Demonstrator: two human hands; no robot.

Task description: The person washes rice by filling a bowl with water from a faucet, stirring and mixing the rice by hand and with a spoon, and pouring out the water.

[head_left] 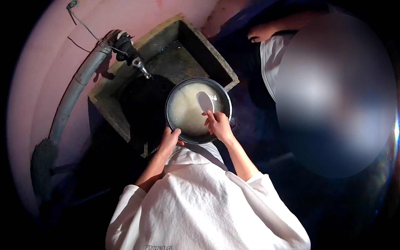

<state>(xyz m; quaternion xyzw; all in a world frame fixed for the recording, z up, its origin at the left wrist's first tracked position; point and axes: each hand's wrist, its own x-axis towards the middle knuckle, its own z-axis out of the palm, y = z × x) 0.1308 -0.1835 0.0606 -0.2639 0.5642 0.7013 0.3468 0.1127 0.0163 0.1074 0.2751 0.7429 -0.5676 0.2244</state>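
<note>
A round metal pot (168,109) with cloudy, pale contents is held over the near edge of a stone sink. My left hand (171,138) grips the pot's lower left rim, thumb on top and fingers curled beneath. Over the right part of the pot, my right hand (218,125) is closed round the handle of a pale, flat spoon (204,101). The spoon's broad end lies over the cloudy contents, pointing away from me. What lies under the surface cannot be made out.
The concrete sink (216,62) has a dark basin. A metal tap (142,68) juts over it from a thick grey pipe (85,75) along the pink wall (46,62). At the right is another person, largely blurred, with a bare hand (261,32) showing.
</note>
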